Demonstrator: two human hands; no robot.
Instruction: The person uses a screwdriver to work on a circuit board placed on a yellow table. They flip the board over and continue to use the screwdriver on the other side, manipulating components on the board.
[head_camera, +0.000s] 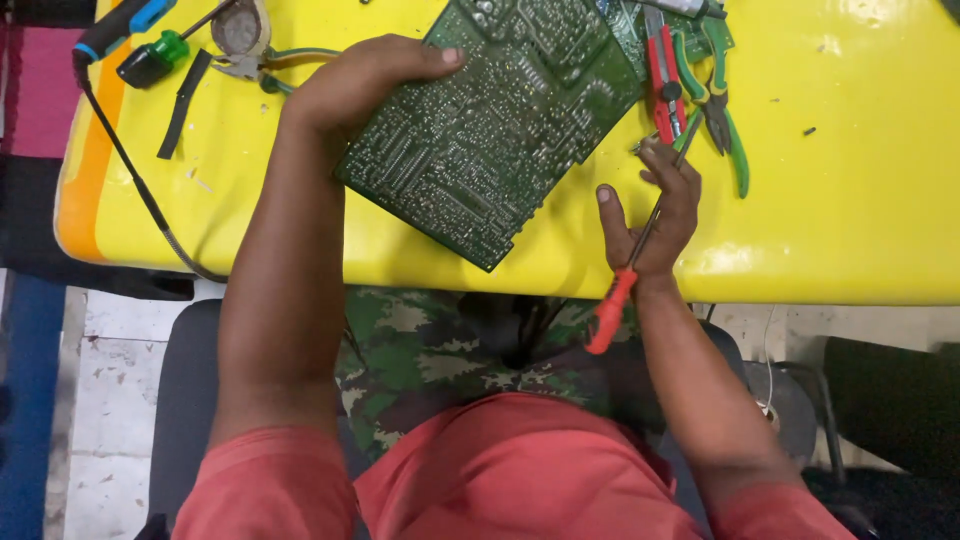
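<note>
Yellow tabletop (850, 200) fills the upper frame before you. Your left hand (355, 85) grips the green circuit board (490, 130) at centre top, tilted. Your right hand (655, 215) is closed around a red-handled screwdriver (625, 280). Green pliers (725, 100) lie upper right.

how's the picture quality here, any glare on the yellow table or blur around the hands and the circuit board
Head view: light is bright and even; the yellow table shows soft glare patches near its front edge. The circuit board is sharp enough to show its solder traces. The left hand and right hand are slightly soft, as is the red-handled screwdriver. Shadows are faint.
</note>
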